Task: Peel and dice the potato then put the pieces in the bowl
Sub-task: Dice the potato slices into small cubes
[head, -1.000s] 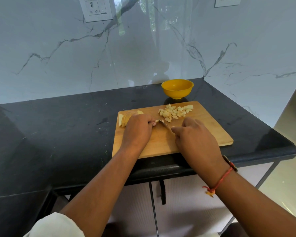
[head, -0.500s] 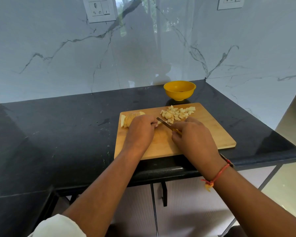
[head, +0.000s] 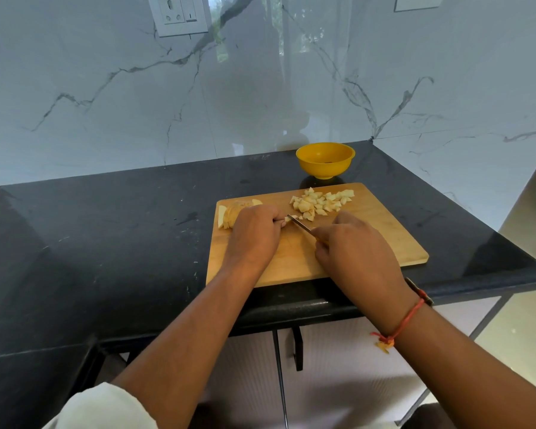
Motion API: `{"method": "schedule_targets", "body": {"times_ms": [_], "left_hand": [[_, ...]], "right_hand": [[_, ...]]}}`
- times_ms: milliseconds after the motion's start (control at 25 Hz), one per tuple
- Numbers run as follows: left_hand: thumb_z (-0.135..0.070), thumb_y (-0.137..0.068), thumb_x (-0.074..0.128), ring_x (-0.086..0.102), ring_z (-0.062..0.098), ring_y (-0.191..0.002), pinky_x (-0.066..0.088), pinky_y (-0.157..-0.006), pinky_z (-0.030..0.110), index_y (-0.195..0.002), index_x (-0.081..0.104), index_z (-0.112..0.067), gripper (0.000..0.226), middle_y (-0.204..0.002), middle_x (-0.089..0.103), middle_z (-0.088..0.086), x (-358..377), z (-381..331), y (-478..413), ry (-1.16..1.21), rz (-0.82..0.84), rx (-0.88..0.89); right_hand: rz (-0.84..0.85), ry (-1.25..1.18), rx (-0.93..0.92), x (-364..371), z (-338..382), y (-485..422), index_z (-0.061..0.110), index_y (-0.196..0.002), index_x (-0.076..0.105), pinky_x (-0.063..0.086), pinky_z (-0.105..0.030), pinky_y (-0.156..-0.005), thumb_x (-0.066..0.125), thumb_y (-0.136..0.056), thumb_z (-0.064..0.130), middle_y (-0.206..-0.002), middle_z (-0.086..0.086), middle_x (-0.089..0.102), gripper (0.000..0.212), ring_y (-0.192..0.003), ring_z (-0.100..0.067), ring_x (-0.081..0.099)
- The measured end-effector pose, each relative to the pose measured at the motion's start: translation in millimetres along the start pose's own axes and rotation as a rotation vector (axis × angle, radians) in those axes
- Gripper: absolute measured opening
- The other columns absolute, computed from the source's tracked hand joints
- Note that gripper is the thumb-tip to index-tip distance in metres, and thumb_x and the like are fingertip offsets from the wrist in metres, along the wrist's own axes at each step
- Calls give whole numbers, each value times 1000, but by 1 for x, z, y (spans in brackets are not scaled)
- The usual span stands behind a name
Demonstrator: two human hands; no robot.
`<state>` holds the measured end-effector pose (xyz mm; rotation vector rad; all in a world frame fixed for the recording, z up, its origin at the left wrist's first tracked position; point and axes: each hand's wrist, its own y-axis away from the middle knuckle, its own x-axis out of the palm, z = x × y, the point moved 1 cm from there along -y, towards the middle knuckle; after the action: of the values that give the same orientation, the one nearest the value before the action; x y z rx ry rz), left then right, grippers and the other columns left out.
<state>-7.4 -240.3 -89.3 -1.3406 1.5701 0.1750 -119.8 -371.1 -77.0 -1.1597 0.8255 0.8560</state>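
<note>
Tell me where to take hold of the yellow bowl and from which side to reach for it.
Pinch the rim of the bowl, thumb inside, fingers on the outer wall: it stands upright, mouth open, tapering to a narrow foot. Best come from the right, since the diced potato lies on the board just in front and the wall stands behind.

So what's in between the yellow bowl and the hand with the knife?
The heap of diced potato lies on the cutting board between the bowl and the right hand gripping the knife, per the head view.
</note>
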Motion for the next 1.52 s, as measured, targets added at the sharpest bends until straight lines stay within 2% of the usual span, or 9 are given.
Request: {"method": "schedule_targets", "body": {"times_ms": [160,240,360,520,720,920,1160,1360,1520], "left_hand": [[-24,-96,64,63,7,-80,53,-81,33,-89,77,-19,16,-83,72,-5,-2,-1,1,5,16,-22],[-23,-96,64,62,6,-81,53,-81,32,-90,77,-19,15,-84,72,-5,-3,-2,1,8,17,-29],[-20,-97,63,62,7,-81,51,-81,29,-91,77,-19,16,-86,72,-3,-4,-5,3,21,23,-41],[-14,-97,59,61,10,-79,50,-77,32,-85,77,-17,21,-81,71,0,-6,-6,4,18,22,-19],[-11,-97,58,62,12,-83,50,-79,33,-91,77,-15,21,-86,72,2,-4,-3,1,14,58,-12],[-13,-96,63,62,7,-85,50,-81,27,-96,78,-18,16,-91,74,-2,-3,-1,0,31,20,-17],[-15,-94,65,62,8,-78,52,-79,31,-84,77,-18,16,-80,72,-3,-4,-2,1,31,-6,-19],[-18,-94,66,60,5,-79,50,-77,27,-86,76,-18,12,-83,71,-5,-3,1,0,37,-3,-41],[-15,-94,66,60,5,-78,49,-75,26,-83,76,-17,15,-80,70,-5,-4,0,1,55,-4,-40]], "right_hand": [[-30,83,-25,-6,-6,9,38,-123,66,47,-24,-68,51,-101,28,-100,6,49,29,-93,-10,48],[-67,91,-23,-6,-9,8,35,-117,70,42,-23,-64,51,-100,30,-97,6,51,25,-91,-9,47],[-101,-21,48,-4,-12,3,35,-117,71,43,-22,-62,55,-97,35,-93,8,52,25,-82,-7,48],[-108,-170,94,-3,-5,-1,33,-125,67,48,-23,-69,59,-95,34,-98,7,56,31,-83,-8,52],[-72,-153,82,4,2,-7,32,-125,67,42,-20,-70,57,-97,34,-99,6,54,30,-85,-7,49],[-60,-171,113,11,6,-17,29,-123,69,47,-24,-75,56,-96,32,-105,2,60,29,-90,-10,52],[-15,-67,51,5,3,-2,33,-121,69,35,-19,-64,52,-100,32,-98,6,49,27,-81,-7,46],[-47,149,-24,-1,-1,10,34,-116,69,52,-28,-63,54,-100,30,-98,4,49,23,-92,-12,49],[-118,-7,51,0,-5,4,33,-115,72,46,-25,-61,58,-96,31,-92,5,52,23,-83,-10,48]]}}
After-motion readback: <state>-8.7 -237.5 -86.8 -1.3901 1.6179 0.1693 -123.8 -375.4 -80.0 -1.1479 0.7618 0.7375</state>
